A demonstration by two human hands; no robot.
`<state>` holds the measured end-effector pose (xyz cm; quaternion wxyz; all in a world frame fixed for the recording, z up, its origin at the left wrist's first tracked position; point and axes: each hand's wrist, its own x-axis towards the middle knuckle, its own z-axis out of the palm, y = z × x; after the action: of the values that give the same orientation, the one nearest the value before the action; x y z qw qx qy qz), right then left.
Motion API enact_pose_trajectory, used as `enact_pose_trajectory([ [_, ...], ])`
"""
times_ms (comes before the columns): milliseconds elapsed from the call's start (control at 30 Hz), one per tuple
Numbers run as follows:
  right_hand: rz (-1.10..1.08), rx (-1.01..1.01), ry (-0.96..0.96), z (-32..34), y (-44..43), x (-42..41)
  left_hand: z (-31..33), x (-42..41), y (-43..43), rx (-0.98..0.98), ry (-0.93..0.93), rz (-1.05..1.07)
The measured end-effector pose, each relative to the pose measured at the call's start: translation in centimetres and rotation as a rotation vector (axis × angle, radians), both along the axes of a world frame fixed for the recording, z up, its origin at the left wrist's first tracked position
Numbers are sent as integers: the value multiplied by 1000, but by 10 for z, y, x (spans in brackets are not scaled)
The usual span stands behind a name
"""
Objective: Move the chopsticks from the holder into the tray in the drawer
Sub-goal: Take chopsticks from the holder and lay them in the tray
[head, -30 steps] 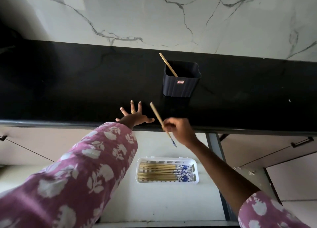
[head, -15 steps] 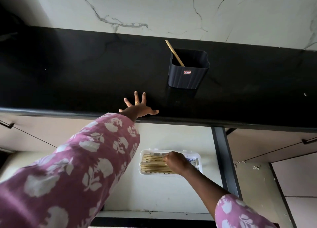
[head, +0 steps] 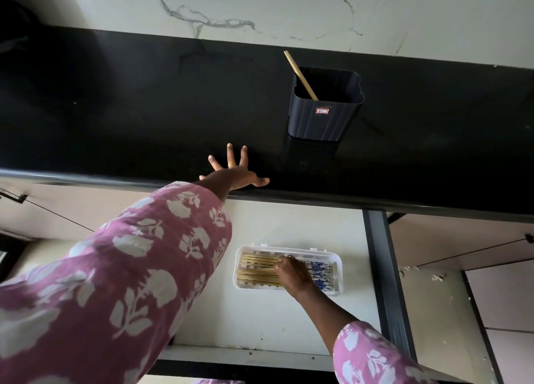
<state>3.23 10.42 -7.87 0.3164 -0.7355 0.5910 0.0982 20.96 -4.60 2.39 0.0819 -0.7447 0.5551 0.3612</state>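
Lengthwise in the tray (head: 338, 271), chopsticks (head: 255, 268) left-right, patterned ends rightward.

Found no legible text; noted 1 red sticker (head: 322, 111) on holder (head: 323, 129), beyond fingers (head: 230, 154) of left hand (head: 235, 175), too small to read.

Head view (sole camera): looks steeply down, close over counter (head: 115, 109), open drawer (head: 289, 320).

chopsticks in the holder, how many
1: a single chopstick stands in the holder, leaning toward its far left corner with its top above the rim. Shorter ones could be hidden inside, but none shows.
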Motion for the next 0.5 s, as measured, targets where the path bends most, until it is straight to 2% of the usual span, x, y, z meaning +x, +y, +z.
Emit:
enact_pose_trajectory([
  [333, 166, -88, 73, -19, 5, -14, -1, 0, 0, -2, 0, 3],
  [433, 147, -223, -25, -20, -2, -17, 0, 1, 0, 0, -4, 2],
  [500, 220, -348, -63, -4, -10, -19, 1, 0, 1, -4, 4, 4],
])
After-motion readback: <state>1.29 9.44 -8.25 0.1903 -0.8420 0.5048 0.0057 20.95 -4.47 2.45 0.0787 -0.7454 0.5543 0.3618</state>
